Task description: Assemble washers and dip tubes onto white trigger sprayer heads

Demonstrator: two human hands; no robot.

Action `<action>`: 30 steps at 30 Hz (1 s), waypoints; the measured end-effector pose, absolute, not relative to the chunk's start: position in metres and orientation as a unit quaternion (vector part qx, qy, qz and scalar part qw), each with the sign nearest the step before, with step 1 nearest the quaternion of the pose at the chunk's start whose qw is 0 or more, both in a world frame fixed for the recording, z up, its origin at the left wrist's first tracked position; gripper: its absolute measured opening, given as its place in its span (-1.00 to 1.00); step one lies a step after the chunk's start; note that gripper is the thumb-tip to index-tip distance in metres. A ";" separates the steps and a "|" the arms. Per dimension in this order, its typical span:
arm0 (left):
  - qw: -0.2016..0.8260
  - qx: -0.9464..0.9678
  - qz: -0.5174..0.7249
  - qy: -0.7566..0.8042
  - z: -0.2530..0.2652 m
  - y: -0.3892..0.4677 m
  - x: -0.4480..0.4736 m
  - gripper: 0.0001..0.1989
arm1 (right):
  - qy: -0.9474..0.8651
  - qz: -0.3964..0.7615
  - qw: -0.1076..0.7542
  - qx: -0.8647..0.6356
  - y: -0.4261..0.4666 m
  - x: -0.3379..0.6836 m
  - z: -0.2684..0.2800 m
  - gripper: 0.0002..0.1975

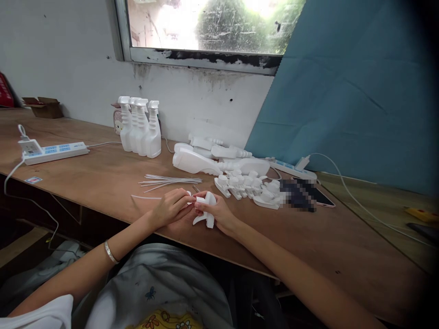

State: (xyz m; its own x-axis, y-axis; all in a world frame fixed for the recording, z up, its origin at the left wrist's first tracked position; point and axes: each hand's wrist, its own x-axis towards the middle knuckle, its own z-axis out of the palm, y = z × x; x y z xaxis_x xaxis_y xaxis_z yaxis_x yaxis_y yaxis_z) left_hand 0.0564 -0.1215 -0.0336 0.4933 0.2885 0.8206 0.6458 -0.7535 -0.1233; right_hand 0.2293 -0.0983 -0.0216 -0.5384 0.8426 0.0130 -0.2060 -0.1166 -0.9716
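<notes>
Four capped bottles (153,137) upright beyond my left hand (174,205): look done. Head (209,219) pinched in my right hand (219,211); left pinches tube (146,197) against it, join hidden by fingers. Seemingly left: loose tubes (171,178) ahead of left, spare heads (245,183), bare bottles (194,161) beyond right.

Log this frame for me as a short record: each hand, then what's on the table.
Left hand: fingertips meeting the right hand's; grip partly hidden
Right hand: holding a white spray head
Loose tubes: thin, white, bundled beyond the left hand
Other spray heads: white group beyond the right hand
Lying bottles: white, without spray heads, behind that group
Standing bottles: four, spray heads fitted, near the wall
</notes>
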 end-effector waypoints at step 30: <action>0.256 -0.841 -0.396 -0.264 -0.038 -0.121 0.048 -0.79 | -0.591 0.668 0.306 -0.334 -0.105 0.232 -0.008 -0.64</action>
State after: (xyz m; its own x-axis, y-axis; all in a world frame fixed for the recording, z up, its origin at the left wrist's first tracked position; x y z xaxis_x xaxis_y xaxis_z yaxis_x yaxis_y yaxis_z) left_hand 0.0479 -0.1209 -0.0379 0.5469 0.2412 0.8017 0.6465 -0.7301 -0.2213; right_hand 0.2324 -0.1054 -0.0082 -0.5897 0.8033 -0.0839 -0.0142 -0.1141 -0.9934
